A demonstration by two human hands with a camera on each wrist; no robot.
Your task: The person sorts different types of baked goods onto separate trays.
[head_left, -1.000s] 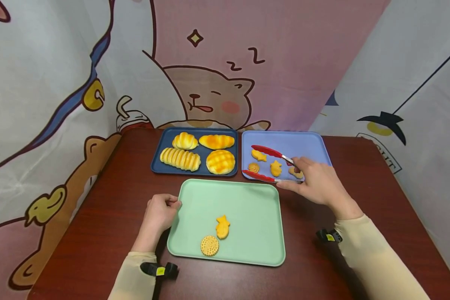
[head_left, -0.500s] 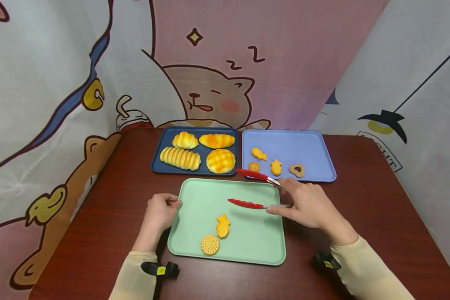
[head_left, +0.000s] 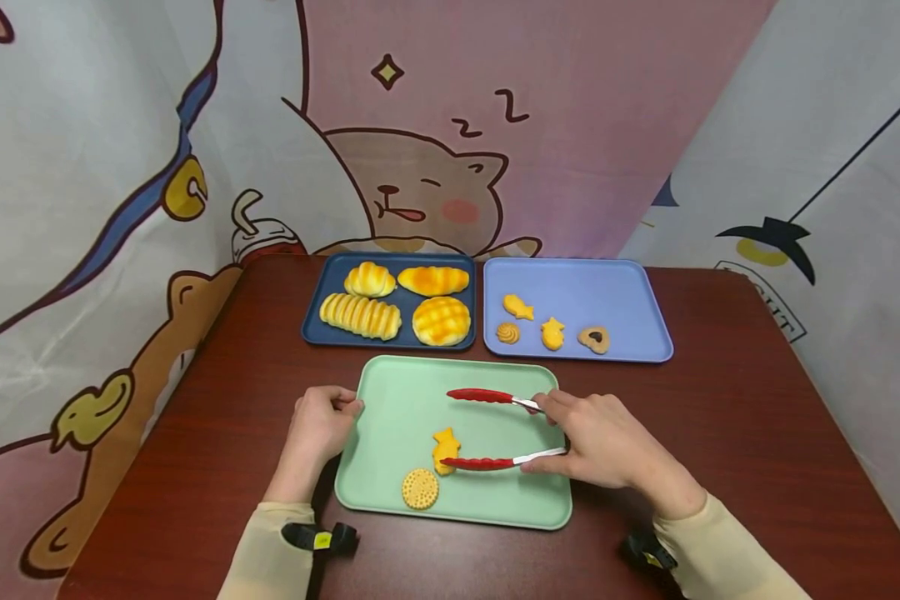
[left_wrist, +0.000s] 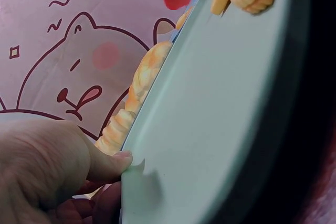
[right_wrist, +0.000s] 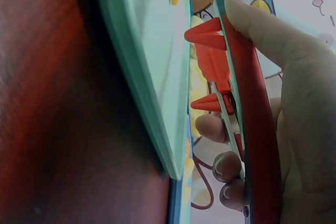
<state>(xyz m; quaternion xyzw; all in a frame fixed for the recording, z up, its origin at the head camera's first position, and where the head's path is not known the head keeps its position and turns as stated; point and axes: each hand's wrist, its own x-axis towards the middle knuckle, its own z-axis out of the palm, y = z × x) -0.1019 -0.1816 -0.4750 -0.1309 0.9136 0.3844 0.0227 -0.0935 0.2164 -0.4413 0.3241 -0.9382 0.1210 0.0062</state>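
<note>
In the head view my left hand (head_left: 321, 423) pinches the left rim of the light green tray (head_left: 390, 400), thumb on top as the left wrist view shows. My right hand (head_left: 607, 440) holds a pair of red-tipped tongs (head_left: 482, 396) over the tray, their two arms spread apart with nothing between them. The nearer arm overlaps a yellow fish-shaped cookie (head_left: 446, 442) in the head view. A round dotted cookie (head_left: 420, 489) lies just to the front left of it. In the right wrist view the thumb presses one arm of the tongs (right_wrist: 249, 93) and fingers lie along the other.
Behind the green tray stands a dark blue tray (head_left: 311, 335) with several breads. To its right, a periwinkle tray (head_left: 607, 292) bears two yellow fish-shaped cookies, a swirled cookie (head_left: 507, 332) and a heart cookie (head_left: 594, 339). A printed cloth (head_left: 607, 125) hangs behind the brown table (head_left: 720, 375).
My right hand has brought the tongs from over the periwinkle tray toward me, over the green tray, still spread. The left hand stays on the green tray's rim.
</note>
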